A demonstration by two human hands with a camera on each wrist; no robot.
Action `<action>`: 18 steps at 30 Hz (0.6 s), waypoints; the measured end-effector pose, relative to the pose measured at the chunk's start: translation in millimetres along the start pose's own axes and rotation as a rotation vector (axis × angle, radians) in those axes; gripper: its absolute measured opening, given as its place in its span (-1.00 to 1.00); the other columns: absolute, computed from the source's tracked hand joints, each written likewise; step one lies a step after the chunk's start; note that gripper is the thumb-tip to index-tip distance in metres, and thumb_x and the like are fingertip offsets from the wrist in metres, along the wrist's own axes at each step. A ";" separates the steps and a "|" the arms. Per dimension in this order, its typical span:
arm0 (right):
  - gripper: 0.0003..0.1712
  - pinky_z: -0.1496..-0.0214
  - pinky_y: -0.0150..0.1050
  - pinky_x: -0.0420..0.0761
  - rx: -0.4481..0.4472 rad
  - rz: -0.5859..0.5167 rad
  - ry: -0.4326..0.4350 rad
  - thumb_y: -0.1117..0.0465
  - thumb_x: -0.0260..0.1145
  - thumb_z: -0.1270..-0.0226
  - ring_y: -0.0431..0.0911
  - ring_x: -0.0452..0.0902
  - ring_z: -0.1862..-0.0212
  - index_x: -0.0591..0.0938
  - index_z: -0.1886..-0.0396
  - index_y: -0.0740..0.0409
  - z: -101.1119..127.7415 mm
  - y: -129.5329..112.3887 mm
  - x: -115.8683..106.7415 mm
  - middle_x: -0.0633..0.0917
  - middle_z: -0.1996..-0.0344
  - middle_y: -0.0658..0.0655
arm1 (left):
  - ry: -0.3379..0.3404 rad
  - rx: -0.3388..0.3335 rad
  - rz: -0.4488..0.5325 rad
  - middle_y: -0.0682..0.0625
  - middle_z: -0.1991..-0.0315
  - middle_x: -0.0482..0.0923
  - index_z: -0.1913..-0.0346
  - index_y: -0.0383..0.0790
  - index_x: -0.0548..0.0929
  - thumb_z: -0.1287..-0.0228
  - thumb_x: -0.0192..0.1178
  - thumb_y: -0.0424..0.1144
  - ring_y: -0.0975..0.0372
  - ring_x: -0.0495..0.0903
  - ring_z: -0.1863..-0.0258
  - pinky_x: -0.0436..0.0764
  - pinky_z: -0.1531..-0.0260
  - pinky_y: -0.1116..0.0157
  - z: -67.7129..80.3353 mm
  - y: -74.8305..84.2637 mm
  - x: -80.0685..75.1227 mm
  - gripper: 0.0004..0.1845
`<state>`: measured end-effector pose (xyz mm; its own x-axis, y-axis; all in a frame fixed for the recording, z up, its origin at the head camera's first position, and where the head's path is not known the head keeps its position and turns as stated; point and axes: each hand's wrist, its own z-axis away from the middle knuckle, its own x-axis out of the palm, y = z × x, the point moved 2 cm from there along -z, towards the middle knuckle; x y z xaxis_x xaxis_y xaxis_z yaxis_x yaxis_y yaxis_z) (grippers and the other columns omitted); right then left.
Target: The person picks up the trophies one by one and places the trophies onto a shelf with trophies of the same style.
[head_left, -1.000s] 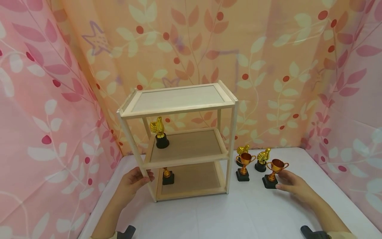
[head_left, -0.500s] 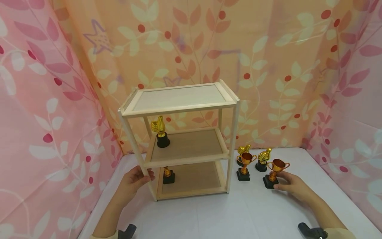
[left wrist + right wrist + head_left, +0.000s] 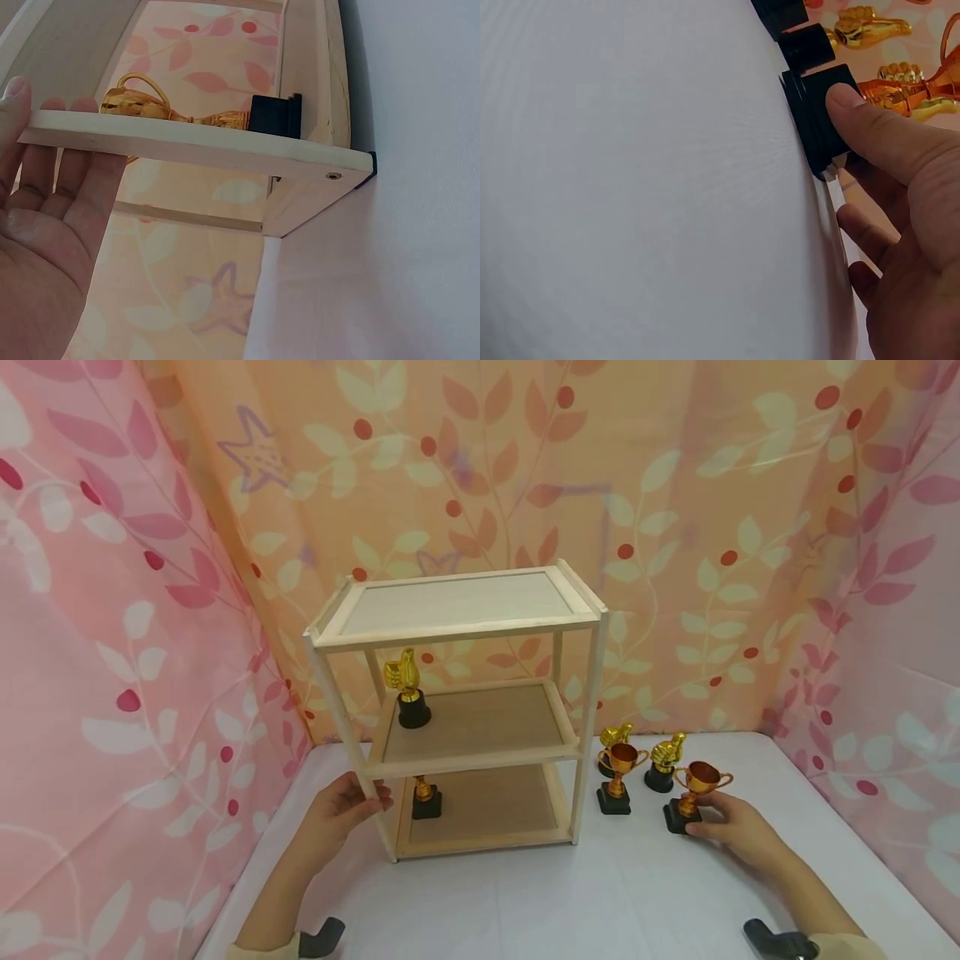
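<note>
White tabletop [image 3: 525,902]: right hand [image 3: 731,828] has closed its thumb-and-finger grip on cup trophy [image 3: 693,795] base, left hand [image 3: 341,810] still wraps shelf post [image 3: 352,752].

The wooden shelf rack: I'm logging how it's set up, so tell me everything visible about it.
The wooden shelf rack is pale, unpainted-looking wood with three framed tiers on four slim posts. It stands upright on the white table before the leaf-print curtain. The top tier is bare. A gold thumbs-up trophy stands on the middle tier, a cup trophy on the bottom. The left hand grips its front-left post.
</note>
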<state>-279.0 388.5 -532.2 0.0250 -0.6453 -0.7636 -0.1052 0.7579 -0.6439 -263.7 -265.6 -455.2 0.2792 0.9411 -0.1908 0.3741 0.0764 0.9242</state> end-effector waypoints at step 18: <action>-0.15 -0.24 0.54 0.27 -0.021 0.047 0.120 -0.21 0.48 -0.25 0.47 0.29 -0.36 0.51 -0.30 0.30 9.3 -27.3 -33.8 0.58 -0.24 0.46 | -0.004 -0.007 0.016 -0.40 -0.01 0.58 -0.11 -0.51 0.45 -0.45 0.19 -0.46 0.13 0.74 0.00 0.68 -0.10 0.30 0.2 -1.3 0.8 -0.72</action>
<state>-267.8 390.5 -489.3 -0.0992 -0.6172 -0.7805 -0.1246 0.7859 -0.6057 -263.8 -265.0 -456.6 0.2883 0.9409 -0.1776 0.3632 0.0641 0.9295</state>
